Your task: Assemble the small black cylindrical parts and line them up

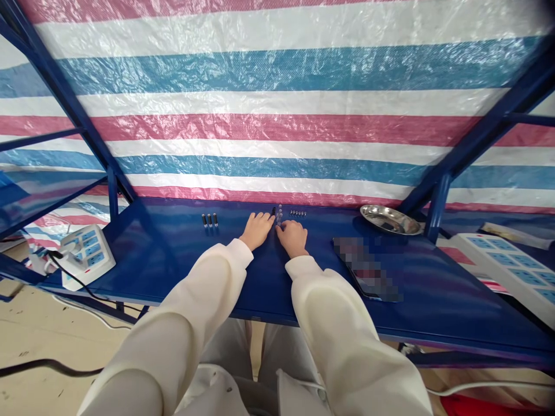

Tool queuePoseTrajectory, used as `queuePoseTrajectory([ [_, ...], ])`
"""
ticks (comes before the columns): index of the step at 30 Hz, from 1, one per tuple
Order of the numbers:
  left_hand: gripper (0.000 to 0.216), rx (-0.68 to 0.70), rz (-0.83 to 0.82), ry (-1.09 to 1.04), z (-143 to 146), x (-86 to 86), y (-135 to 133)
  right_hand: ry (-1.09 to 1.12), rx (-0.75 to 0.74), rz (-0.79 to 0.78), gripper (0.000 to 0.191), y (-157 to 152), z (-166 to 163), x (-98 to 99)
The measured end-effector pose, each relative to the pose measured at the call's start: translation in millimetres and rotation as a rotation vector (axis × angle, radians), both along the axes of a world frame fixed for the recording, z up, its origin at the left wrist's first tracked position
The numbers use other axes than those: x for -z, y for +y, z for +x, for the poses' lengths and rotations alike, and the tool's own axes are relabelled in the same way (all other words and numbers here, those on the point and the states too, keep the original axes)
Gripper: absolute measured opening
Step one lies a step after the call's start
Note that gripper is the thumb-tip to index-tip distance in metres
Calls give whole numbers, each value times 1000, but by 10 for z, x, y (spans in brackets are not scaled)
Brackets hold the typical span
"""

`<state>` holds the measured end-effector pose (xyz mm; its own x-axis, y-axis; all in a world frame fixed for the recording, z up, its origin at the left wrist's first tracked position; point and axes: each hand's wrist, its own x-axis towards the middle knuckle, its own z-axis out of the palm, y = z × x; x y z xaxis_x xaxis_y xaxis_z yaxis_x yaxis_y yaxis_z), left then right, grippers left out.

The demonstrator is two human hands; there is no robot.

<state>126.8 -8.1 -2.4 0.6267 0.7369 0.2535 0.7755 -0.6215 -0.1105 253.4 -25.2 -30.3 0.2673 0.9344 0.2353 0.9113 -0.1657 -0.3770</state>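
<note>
Both hands are at the middle of the blue table. My left hand (257, 230) lies palm down with its fingers stretched toward a small black piece (273, 211); whether they touch it I cannot tell. A few small clear pieces (280, 214) stand in a line between the hands. My right hand (293, 238) has bent fingers, thumb and forefinger close together at the near end of this line; what is between them is too small to make out. Three short black tubes with pale lower ends (210, 220) stand left of my left hand. Several small shiny pieces (298, 214) form a row beyond my right hand.
A shallow metal dish (387, 220) stands at the back right. Nearer lies a flat dark device (366, 270), its face blurred out. Power strips sit at the left (88, 257) and right (511, 271). Blue frame posts and a striped sheet (277, 127) bound the table's back.
</note>
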Motion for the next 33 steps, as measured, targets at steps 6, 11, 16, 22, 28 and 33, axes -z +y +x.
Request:
queuePoseTrajectory([
  [6, 22, -13, 36, -89, -82, -72, -23, 1, 8, 4, 26, 31, 7, 27],
  [11, 12, -128, 16, -514, -293, -26, -95, 10, -5, 18, 27, 56, 9, 53],
  [16, 7, -136, 3, -752, -431, 70, -123, 12, -6, 36, 26, 80, 5, 86],
  [22, 6, -69, 19, -797, -424, 99, -137, 13, 12, 27, 26, 108, 11, 78],
  [28, 5, -72, 33, -813, -406, 107, -146, 45, -5, 0, 24, 125, 7, 30],
  [33, 6, -81, 36, -822, -408, 118, -141, 5, -199, 81, 21, 52, -50, -50],
])
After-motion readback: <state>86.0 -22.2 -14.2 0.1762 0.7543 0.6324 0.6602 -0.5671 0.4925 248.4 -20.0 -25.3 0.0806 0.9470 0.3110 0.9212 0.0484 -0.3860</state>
